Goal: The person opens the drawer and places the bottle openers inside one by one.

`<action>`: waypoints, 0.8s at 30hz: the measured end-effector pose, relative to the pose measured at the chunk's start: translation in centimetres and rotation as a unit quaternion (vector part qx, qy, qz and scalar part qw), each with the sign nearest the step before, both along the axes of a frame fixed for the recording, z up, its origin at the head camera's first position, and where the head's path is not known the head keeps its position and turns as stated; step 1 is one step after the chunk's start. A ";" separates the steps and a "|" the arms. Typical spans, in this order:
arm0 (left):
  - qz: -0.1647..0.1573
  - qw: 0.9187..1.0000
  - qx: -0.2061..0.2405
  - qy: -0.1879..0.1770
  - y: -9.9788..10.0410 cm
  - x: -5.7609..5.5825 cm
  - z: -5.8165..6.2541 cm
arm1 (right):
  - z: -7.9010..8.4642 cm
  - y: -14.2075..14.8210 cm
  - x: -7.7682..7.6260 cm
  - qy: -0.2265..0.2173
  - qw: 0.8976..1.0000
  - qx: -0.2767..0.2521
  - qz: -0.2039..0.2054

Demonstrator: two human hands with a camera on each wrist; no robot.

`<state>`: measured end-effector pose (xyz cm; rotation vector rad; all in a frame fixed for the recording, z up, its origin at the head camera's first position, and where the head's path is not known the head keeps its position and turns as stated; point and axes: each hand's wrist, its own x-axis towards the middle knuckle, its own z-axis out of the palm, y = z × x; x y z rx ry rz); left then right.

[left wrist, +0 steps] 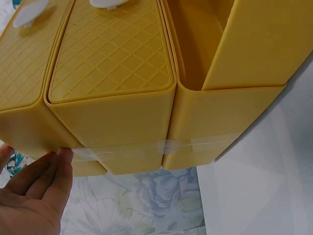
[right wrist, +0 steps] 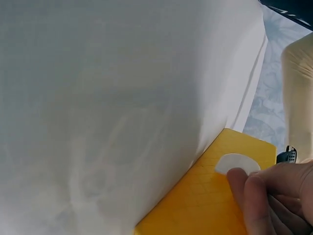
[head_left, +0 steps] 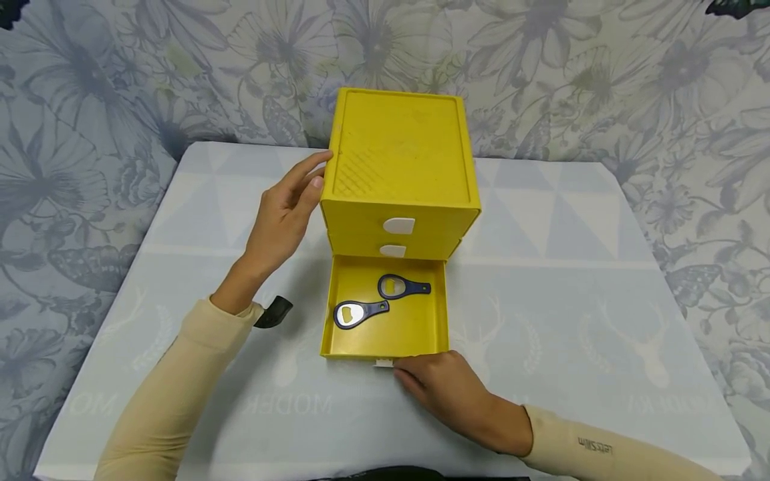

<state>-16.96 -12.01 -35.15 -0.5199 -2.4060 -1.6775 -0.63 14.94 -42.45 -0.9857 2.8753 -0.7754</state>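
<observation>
A yellow drawer unit (head_left: 400, 147) stands on the table with its lowest drawer (head_left: 391, 341) pulled out. Two bottle openers with dark blue rims lie in that drawer, one bottle opener (head_left: 415, 288) farther back and right, the other bottle opener (head_left: 361, 312) nearer and left. My left hand (head_left: 277, 217) touches the unit's left side with fingertips, fingers fairly straight. At the drawer's front, my right hand (head_left: 448, 394) pinches the white handle (right wrist: 237, 162) with curled fingers; part of their contact is hidden.
Two closed drawers with white handles (head_left: 400, 226) sit above the pulled-out one. Clear tape (left wrist: 127, 149) runs across the unit's side. A patterned cloth covers the table (head_left: 571, 321); flowered fabric (head_left: 541, 73) hangs behind.
</observation>
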 end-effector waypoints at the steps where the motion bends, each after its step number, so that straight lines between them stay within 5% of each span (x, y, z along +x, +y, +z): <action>1: 0.000 1.000 -0.001 -0.001 0.0 0.0 0.0 | -0.1 -0.1 -0.1 0.007 1.000 0.000 -0.001; 12: -0.003 1.000 0.001 0.005 -0.1 0.0 -0.1 | -0.3 -0.1 -1.7 0.054 0.998 -0.033 -0.015; 24: 0.000 1.000 0.000 0.004 0.0 0.0 0.0 | -0.6 -0.1 -5.1 0.074 0.995 -0.056 -0.022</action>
